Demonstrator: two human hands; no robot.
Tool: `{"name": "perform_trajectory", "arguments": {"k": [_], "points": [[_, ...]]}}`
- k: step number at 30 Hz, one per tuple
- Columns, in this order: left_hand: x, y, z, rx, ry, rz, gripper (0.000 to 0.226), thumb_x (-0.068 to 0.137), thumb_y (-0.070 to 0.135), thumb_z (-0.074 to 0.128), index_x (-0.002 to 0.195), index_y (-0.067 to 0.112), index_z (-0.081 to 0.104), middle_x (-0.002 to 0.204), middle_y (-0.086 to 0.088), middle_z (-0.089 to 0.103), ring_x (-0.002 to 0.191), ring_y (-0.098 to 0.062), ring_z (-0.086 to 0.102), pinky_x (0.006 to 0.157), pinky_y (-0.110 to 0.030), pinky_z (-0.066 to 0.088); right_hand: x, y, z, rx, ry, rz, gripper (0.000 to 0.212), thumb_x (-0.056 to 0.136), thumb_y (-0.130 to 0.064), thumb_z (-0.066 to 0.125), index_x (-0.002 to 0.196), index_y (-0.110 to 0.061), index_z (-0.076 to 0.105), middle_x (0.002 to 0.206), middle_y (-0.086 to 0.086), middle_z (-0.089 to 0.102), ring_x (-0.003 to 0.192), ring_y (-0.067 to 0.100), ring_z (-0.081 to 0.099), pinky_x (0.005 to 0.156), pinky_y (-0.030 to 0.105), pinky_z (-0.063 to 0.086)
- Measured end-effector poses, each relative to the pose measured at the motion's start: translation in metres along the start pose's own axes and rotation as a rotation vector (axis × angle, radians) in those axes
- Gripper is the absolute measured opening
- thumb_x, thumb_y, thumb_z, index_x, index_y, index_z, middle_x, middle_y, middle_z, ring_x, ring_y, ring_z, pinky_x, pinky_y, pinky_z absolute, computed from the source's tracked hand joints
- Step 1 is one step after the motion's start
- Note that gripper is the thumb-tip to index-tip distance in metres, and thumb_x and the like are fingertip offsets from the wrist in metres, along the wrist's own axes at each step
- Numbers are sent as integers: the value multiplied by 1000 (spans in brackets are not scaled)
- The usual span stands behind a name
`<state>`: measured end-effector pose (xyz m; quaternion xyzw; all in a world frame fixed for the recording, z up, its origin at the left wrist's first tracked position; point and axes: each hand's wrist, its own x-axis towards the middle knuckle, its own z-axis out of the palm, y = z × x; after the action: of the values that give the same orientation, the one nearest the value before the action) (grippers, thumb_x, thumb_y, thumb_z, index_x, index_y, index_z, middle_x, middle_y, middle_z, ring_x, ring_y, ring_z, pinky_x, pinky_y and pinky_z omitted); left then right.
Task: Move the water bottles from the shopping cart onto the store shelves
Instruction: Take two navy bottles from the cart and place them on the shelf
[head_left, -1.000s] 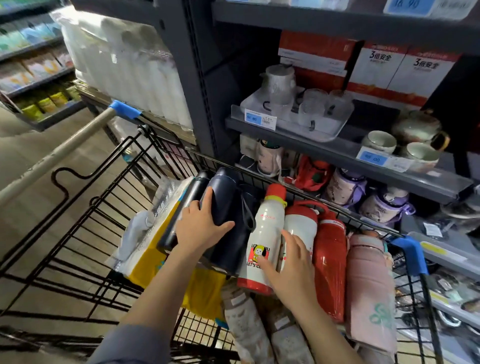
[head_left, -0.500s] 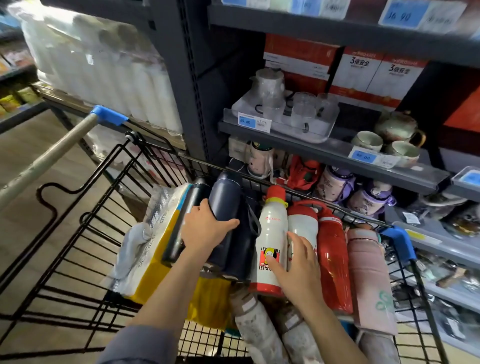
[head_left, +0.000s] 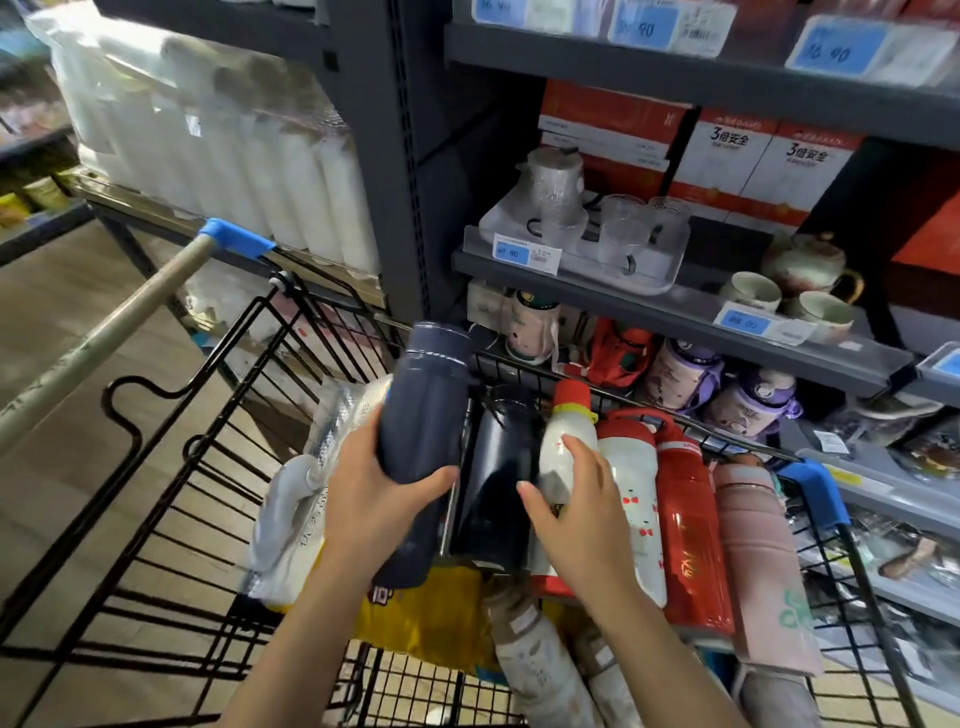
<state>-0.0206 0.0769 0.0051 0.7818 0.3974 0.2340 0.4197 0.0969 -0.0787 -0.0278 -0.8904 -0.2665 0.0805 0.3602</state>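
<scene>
A dark grey metal upright (head_left: 395, 156) with a column of slots rises through the upper middle of the frame. To its right, grey store shelving (head_left: 675, 83) runs across the top, carrying blue price tags (head_left: 836, 49) along its front edge. Below it, red and white boxes (head_left: 727, 156) stand at the back, with a clear glass jug and cups set (head_left: 592, 228) on a tray in front. At the right, ceramic cups and a teapot (head_left: 800, 280) sit on the same level. In the upper left, wrapped white rolls (head_left: 208, 145) fill a lower rack. Pale wood-look flooring (head_left: 62, 291) shows at the left edge. The light is dim and even.
</scene>
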Motion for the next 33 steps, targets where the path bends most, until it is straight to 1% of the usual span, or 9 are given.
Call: {"name": "perform_trajectory", "arguments": {"k": [4,8,11,16,20,23,25,28,33], "points": [[-12,-38,-57,-288,62,-172,86,59,22,92,131,28,44,114,9,55,101,-12,56,74,-26,46,30,-30,32,-132,-289,212,81,91,-47,54,150,-10,14,147,15,36,132,31,39,102,36,37],[-14,-80,-83,-445,112,-340,105,36,50,85,131,24,48,117,-2,63,101,-22,63,77,-39,54,42,-46,66,-410,-256,281,89,91,-54,50,149,-1,9,141,24,40,128,36,41,100,41,39],[-18,-97,-85,-508,106,-389,96,36,48,87,122,22,53,110,-2,66,99,-24,65,81,-44,54,38,-54,83,-507,-237,333,98,88,-53,57,150,-4,-2,149,25,25,133,38,34,103,40,38],[-32,-111,-75,-574,37,-395,80,59,13,90,128,19,49,110,3,63,93,-13,63,67,-25,48,32,-54,92,-327,-129,407,98,86,-36,67,151,-10,-1,153,20,16,135,36,30,103,40,38],[-43,-123,-70,-599,28,-409,95,40,41,86,126,18,51,110,-1,64,94,-14,64,69,-26,50,30,-50,82,-87,-54,481,99,77,-31,77,151,-10,14,150,15,26,135,32,32,103,38,35],[-44,-129,-69,-625,34,-431,107,34,51,81,130,19,49,117,-6,62,100,-20,63,74,-33,52,30,-45,81,11,-98,574,92,68,-38,80,142,-9,33,141,13,42,125,32,45,99,41,43],[-43,-130,-70,-634,15,-442,108,35,49,82,133,20,46,119,-6,60,101,-21,62,72,-32,51,30,-44,79,72,-119,607,89,63,-43,80,135,-11,40,131,10,50,114,31,52,94,45,48],[-42,-128,-69,-654,-6,-463,104,42,41,84,135,26,40,121,-4,57,103,-22,61,76,-37,52,30,-44,78,215,-147,683,86,69,-40,78,135,-12,32,127,9,50,102,31,55,89,43,49],[-43,-121,-68,-657,-9,-454,88,55,25,87,128,30,39,115,1,56,100,-15,59,71,-30,48,26,-44,84,268,-95,680,98,67,-44,82,140,-11,26,133,11,48,110,33,55,92,46,48]]}}
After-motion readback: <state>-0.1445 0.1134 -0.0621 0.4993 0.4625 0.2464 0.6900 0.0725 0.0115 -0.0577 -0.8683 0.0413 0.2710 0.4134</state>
